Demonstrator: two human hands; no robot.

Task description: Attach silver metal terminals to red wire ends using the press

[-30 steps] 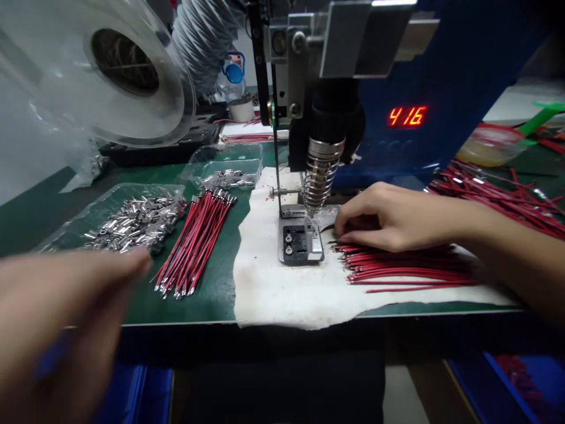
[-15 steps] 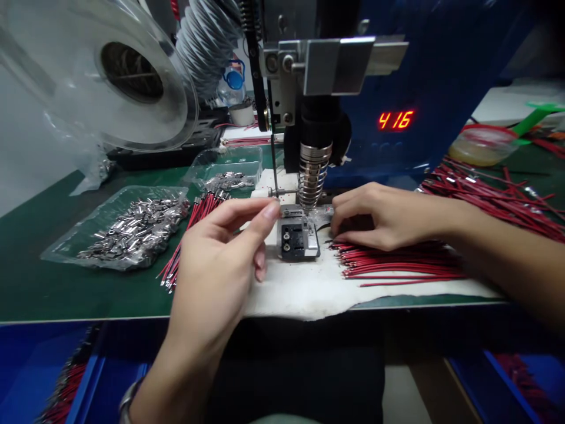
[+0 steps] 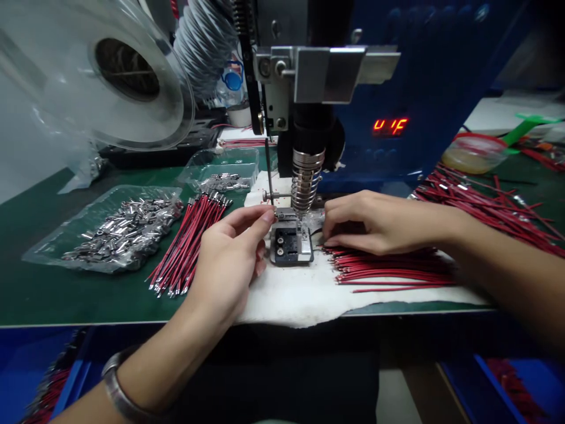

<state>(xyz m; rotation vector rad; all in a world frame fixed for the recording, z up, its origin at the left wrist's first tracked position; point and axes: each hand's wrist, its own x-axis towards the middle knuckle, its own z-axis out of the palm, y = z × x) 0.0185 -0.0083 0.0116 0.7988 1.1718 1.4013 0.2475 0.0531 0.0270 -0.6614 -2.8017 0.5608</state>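
Observation:
My left hand (image 3: 233, 253) is closed in a pinch at the left side of the crimping machine's small black die block (image 3: 289, 246). What sits between thumb and forefinger is too small to make out. On the block's right, my right hand (image 3: 371, 224) has its fingers curled together around a thin dark wire (image 3: 316, 231), which runs toward the block. Under and in front of that hand lies a row of red and black wires (image 3: 388, 274) on a white sheet (image 3: 286, 300). The machine's spring-wrapped ram (image 3: 306, 179) stands right above the block.
At left a clear tray (image 3: 48, 250) holds many metal terminals, beside a bundle of red-black wires (image 3: 189, 247). Another clear tray (image 3: 251, 162) stands behind. More wires (image 3: 481, 206) and a tub (image 3: 474, 153) lie at right. A large clear reel (image 3: 176, 118) hangs upper left.
My left forearm has swung lower and outward, uncovering more of the wire bundle at left. Both hands' fingertips keep about the same place beside the die block. The view shifted slightly; the red display reads differently.

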